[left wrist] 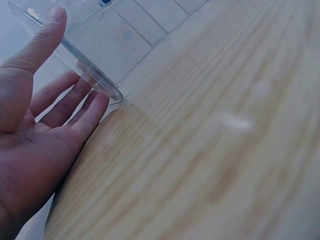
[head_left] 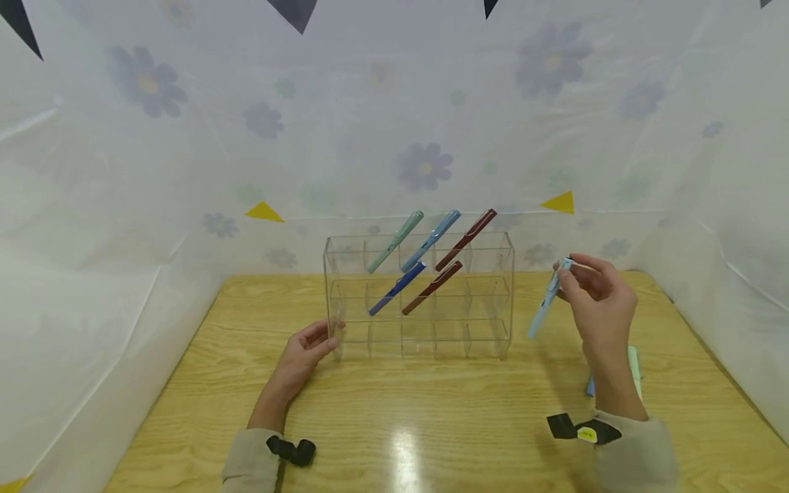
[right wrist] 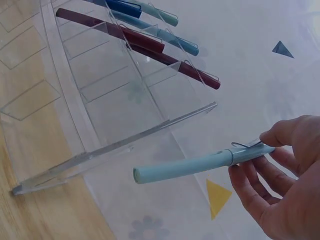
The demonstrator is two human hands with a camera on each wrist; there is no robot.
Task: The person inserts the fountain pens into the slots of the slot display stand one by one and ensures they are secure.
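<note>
My left hand (head_left: 306, 350) rests at the lower left side of a clear acrylic pen rack (head_left: 419, 332). Its thumb is at the front edge and its relaxed fingers (left wrist: 92, 110) lie against the side wall near the bottom. To the right of the rack, my right hand (head_left: 600, 301) pinches a light blue pen (head_left: 544, 308) by its clip end, the other end slanting down toward the rack. Slanted in the top row are a green pen (head_left: 396, 241), a blue pen (head_left: 430, 239) and a dark red pen (head_left: 465, 239). One row lower sit a dark blue pen (head_left: 397, 287) and another dark red pen (head_left: 433, 287).
On the wooden table (head_left: 394, 404), a pale green pen (head_left: 635, 370) and a blue pen (head_left: 590, 387) lie partly hidden beneath my right wrist. A white flowered curtain (head_left: 345, 137) closes off the back and sides. The rack stands near the table's far edge.
</note>
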